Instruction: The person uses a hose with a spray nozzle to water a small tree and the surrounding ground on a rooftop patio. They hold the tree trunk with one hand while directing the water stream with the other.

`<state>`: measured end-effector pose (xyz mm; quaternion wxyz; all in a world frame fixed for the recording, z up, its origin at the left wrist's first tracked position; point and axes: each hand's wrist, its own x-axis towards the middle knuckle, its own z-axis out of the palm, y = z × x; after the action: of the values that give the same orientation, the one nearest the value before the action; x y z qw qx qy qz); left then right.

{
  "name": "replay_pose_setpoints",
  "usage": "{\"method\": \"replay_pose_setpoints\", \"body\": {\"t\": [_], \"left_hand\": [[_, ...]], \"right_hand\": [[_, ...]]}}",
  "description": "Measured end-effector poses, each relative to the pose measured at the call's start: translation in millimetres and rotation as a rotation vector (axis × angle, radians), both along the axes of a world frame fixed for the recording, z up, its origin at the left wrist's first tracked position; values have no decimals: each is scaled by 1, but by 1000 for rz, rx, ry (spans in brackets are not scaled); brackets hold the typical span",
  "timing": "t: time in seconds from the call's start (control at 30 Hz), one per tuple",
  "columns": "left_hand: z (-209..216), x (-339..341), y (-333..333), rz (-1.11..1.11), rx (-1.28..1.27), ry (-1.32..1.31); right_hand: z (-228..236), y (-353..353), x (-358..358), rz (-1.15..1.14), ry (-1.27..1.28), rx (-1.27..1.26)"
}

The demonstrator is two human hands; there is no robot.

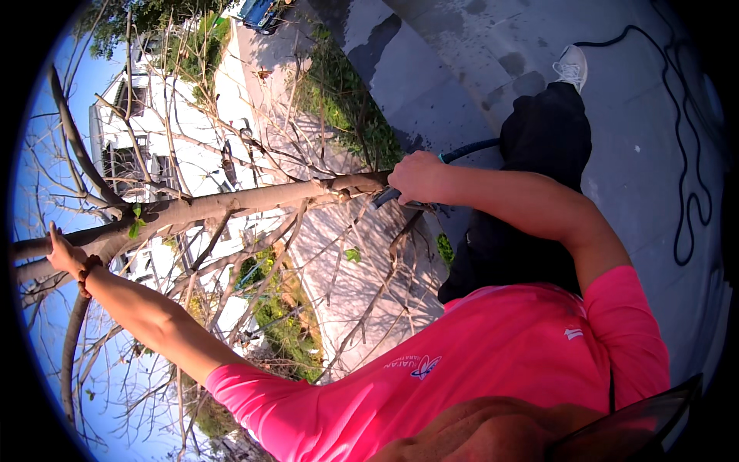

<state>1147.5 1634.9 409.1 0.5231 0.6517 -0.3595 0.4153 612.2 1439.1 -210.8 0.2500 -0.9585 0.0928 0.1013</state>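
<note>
At the far left, my left hand (68, 256) is on a bare tree trunk (254, 200), gripping it, with one finger sticking up over the bark and the others hidden. The trunk runs across the view toward my right side. Near its right end, my right hand (419, 178) is closed around a dark hose (479, 148). A dark nozzle-like end (386, 198) pokes out below that fist, close to the trunk and thin twigs. The hose passes from the fist toward my dark trousers, where its course is hidden.
Several bare branches (85, 154) spread around the trunk. Green shrubs (346, 100) edge a paved path (339, 285). Grey floor (477, 46) with wet patches lies at upper right, where a dark cord (683, 146) loops beside my shoe (571, 69). White buildings (173, 100) stand beyond.
</note>
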Motion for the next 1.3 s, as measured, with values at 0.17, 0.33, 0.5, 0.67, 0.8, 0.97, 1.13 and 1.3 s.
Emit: {"method": "replay_pose_setpoints", "body": {"t": [0.17, 0.33, 0.5, 0.67, 0.8, 0.97, 1.13, 1.3], "left_hand": [[1, -2, 8, -62, 24, 8], [0, 0, 6, -49, 35, -11], [6, 8, 10, -27, 43, -16], [15, 11, 18, -2, 63, 26], [-3, 6, 1, -11, 52, -13], [7, 9, 9, -36, 45, -28], [11, 17, 14, -22, 51, -8], [4, 10, 6, -33, 46, -5]], "right_hand": [[12, 9, -11, 257, 218, 10], [17, -9, -8, -56, -21, 23], [11, -4, -6, -25, -7, -3], [15, 17, -15, 318, 195, -31], [26, 2, -15, 107, 11, 74], [13, 2, -2, -31, -76, 45], [22, 9, -13, 243, 192, -32], [26, -5, -10, 78, 84, -8]]}}
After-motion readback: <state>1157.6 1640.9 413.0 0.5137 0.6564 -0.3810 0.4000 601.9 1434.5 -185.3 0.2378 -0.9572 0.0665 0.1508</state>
